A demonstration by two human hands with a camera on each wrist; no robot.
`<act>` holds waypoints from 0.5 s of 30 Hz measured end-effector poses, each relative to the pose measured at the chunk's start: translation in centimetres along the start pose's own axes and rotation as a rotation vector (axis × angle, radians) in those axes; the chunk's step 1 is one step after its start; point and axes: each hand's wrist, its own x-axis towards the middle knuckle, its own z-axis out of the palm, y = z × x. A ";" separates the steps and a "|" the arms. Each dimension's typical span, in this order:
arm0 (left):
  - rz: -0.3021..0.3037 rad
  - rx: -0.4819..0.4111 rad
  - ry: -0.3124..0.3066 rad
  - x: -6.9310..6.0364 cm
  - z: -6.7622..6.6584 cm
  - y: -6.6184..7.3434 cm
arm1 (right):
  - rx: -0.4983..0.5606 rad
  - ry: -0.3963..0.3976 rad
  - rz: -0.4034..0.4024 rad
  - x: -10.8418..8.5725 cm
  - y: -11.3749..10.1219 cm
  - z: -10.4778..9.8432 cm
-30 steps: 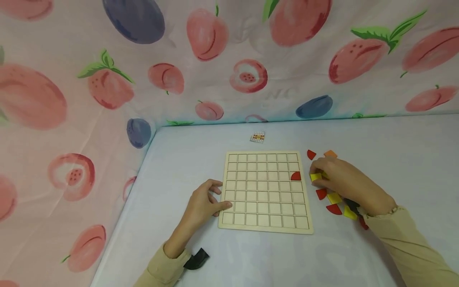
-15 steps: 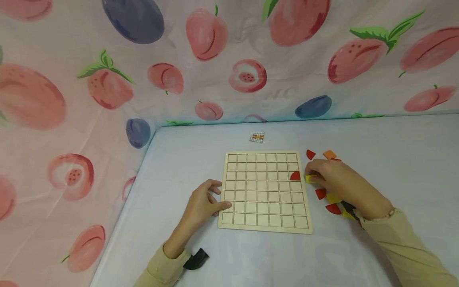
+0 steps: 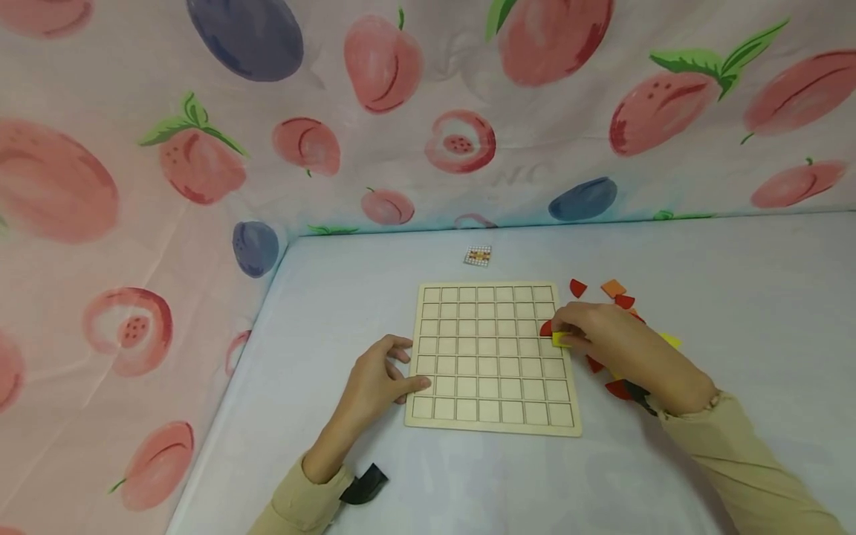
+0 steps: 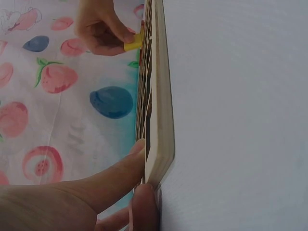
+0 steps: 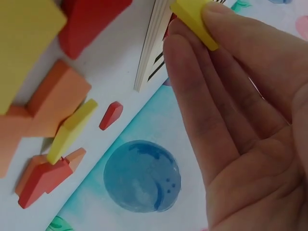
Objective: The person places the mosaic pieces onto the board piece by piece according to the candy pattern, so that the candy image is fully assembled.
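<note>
A pale wooden grid board (image 3: 478, 358) lies flat on the table. My left hand (image 3: 380, 377) holds its left edge, thumb on top and fingers at the side; the left wrist view shows the thumb over the board's rim (image 4: 162, 106). Between thumb and fingers my right hand (image 3: 618, 348) pinches a yellow piece (image 3: 560, 339) over the board's right edge, just below a red quarter-round piece (image 3: 546, 328) in the right column. The yellow piece (image 5: 195, 21) shows clearly in the right wrist view; whether it touches the board I cannot tell.
Right of the board lie loose red, orange (image 3: 613, 288) and yellow pieces, partly under my right hand, with a black piece (image 3: 640, 396) by the wrist. Another black piece (image 3: 364, 484) lies beside my left sleeve. A small patterned card (image 3: 478, 255) lies behind the board.
My right hand has moved left with the yellow piece, from the loose pieces to the board's right edge. My left hand has stayed on the board.
</note>
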 end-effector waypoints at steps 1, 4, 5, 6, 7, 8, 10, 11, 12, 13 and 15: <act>0.000 -0.001 -0.001 0.0 0.0 0.0 | -0.007 -0.005 0.006 0.1 -0.1 0.0; 0.002 -0.001 -0.005 0.0 0.0 0.0 | -0.011 -0.016 0.019 0.2 -0.3 0.2; 0.001 -0.001 -0.006 0.0 0.0 0.0 | -0.004 -0.018 0.021 0.3 -0.3 0.2; 0.001 0.000 -0.007 0.0 -0.1 0.1 | -0.001 -0.022 0.023 0.3 -0.4 0.2; 0.000 0.000 -0.009 0.1 -0.1 0.1 | 0.003 -0.023 0.023 0.4 -0.4 0.3; -0.001 -0.002 -0.009 0.1 -0.1 0.0 | 0.010 -0.023 0.016 0.4 -0.5 0.4; -0.003 -0.004 -0.009 0.1 -0.1 0.0 | 0.014 -0.021 0.008 0.5 -0.6 0.5; -0.004 -0.006 -0.009 0.1 -0.1 -0.1 | 0.013 -0.020 0.002 0.6 -0.6 0.6; -0.005 -0.007 -0.010 0.1 -0.1 -0.1 | 0.011 -0.018 -0.004 0.7 -0.6 0.6; -0.005 -0.008 -0.010 0.1 -0.1 -0.1 | 0.008 -0.017 -0.005 0.7 -0.6 0.7; -0.006 -0.010 -0.010 0.1 -0.1 -0.1 | 0.009 -0.017 0.004 0.7 -0.6 0.7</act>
